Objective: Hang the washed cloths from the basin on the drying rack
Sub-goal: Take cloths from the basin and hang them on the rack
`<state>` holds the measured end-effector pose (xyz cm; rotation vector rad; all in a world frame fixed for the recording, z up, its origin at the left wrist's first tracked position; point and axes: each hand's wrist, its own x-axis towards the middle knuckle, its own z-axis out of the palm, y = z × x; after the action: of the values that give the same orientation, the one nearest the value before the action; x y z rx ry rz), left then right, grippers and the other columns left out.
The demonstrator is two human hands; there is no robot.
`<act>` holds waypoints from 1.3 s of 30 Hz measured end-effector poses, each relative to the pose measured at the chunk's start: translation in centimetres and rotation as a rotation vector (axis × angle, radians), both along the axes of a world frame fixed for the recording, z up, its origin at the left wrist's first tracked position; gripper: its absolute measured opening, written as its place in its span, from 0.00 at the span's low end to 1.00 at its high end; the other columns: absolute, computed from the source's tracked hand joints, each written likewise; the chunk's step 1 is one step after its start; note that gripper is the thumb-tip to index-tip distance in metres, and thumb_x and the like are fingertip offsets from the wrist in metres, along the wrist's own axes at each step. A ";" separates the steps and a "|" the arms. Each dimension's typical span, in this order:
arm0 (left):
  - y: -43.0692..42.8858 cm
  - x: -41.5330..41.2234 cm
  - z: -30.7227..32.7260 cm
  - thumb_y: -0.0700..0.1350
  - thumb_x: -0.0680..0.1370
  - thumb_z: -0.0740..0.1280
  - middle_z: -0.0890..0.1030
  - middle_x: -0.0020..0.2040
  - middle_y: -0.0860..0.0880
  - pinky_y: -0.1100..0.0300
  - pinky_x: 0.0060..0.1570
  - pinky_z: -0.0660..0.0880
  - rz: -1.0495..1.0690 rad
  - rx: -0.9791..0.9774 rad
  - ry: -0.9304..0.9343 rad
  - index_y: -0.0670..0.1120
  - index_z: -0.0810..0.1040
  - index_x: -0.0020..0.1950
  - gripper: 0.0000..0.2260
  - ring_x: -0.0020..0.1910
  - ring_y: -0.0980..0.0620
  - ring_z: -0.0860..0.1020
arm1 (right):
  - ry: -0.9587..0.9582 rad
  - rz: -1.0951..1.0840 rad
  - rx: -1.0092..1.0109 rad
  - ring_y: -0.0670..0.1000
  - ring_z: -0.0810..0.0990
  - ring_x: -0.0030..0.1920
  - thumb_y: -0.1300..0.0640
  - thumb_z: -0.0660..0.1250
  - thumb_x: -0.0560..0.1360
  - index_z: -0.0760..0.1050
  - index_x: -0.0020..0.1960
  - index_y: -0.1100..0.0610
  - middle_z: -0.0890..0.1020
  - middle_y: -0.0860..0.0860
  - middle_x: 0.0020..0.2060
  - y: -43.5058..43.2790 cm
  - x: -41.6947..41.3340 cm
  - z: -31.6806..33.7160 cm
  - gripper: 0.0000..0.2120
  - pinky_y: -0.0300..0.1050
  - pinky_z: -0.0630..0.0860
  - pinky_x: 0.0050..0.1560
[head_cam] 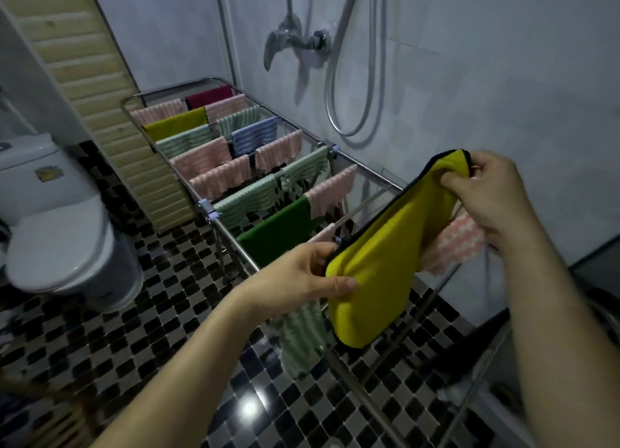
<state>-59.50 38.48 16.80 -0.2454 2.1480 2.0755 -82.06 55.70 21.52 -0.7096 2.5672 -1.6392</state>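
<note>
A yellow cloth [385, 256] with a dark edge hangs stretched between my hands above the near end of the metal drying rack [214, 217]. My left hand [302, 273] pinches its lower left corner. My right hand [486, 192] grips its upper right corner. Several striped pink, green and blue cloths, plus a plain dark green cloth [278, 236], hang over the rack's bars. A pink patterned cloth [459, 243] lies behind the yellow one, under my right hand. A green striped cloth [298, 337] hangs below my left hand. The basin is out of view.
A white toilet [57, 232] stands at the left on the black-and-white checkered floor [141, 353]. A shower mixer [292, 38] and hose [352, 88] are on the tiled wall behind the rack. A slatted wooden panel [100, 112] leans beside the rack's far left.
</note>
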 end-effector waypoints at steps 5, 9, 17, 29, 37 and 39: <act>-1.2 -1.8 -3.9 0.49 0.76 0.69 0.76 0.66 0.49 0.52 0.58 0.78 0.133 -0.192 -0.161 0.48 0.74 0.65 0.18 0.59 0.52 0.79 | -0.035 0.040 0.250 0.58 0.80 0.47 0.56 0.73 0.70 0.78 0.43 0.56 0.81 0.55 0.42 -0.3 -2.9 -3.9 0.06 0.54 0.78 0.49; -2.6 -1.6 -5.7 0.51 0.79 0.67 0.78 0.48 0.54 0.57 0.43 0.76 0.292 -0.667 -0.255 0.55 0.71 0.50 0.04 0.46 0.54 0.77 | -0.038 0.089 0.408 0.57 0.78 0.46 0.54 0.73 0.70 0.76 0.47 0.58 0.80 0.54 0.43 -2.0 -3.1 -7.2 0.11 0.48 0.74 0.44; -2.3 -2.2 -9.3 0.52 0.80 0.63 0.70 0.34 0.56 0.62 0.25 0.60 0.546 -1.157 -0.321 0.52 0.67 0.51 0.07 0.30 0.58 0.69 | -0.025 0.109 0.577 0.61 0.76 0.58 0.47 0.73 0.70 0.73 0.61 0.62 0.77 0.60 0.60 -6.7 -5.2 -12.5 0.26 0.50 0.73 0.53; -0.5 -5.3 -5.7 0.60 0.74 0.69 0.81 0.50 0.55 0.62 0.40 0.77 0.389 -1.015 -0.229 0.53 0.76 0.63 0.20 0.45 0.56 0.80 | -0.010 0.661 0.511 0.52 0.81 0.42 0.61 0.73 0.68 0.81 0.42 0.56 0.83 0.53 0.38 -7.2 -2.7 -7.0 0.03 0.46 0.76 0.41; 0.3 -9.9 -3.2 0.53 0.76 0.70 0.74 0.27 0.52 0.55 0.30 0.68 0.368 -0.656 0.013 0.49 0.78 0.34 0.13 0.27 0.54 0.70 | -0.053 0.809 0.581 0.50 0.76 0.49 0.62 0.75 0.67 0.69 0.52 0.51 0.76 0.48 0.47 -5.3 -2.5 -5.5 0.20 0.49 0.76 0.45; 1.0 -9.7 -2.3 0.50 0.79 0.67 0.71 0.26 0.54 0.58 0.28 0.64 0.352 -0.764 0.135 0.48 0.78 0.36 0.13 0.26 0.56 0.66 | -0.193 0.882 0.606 0.48 0.79 0.48 0.67 0.72 0.70 0.73 0.54 0.52 0.78 0.46 0.46 -4.8 -2.9 -7.3 0.17 0.45 0.78 0.47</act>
<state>-69.19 39.53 14.55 -0.6104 3.0784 1.3086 -84.96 50.92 14.24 -1.2551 1.9471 -0.5903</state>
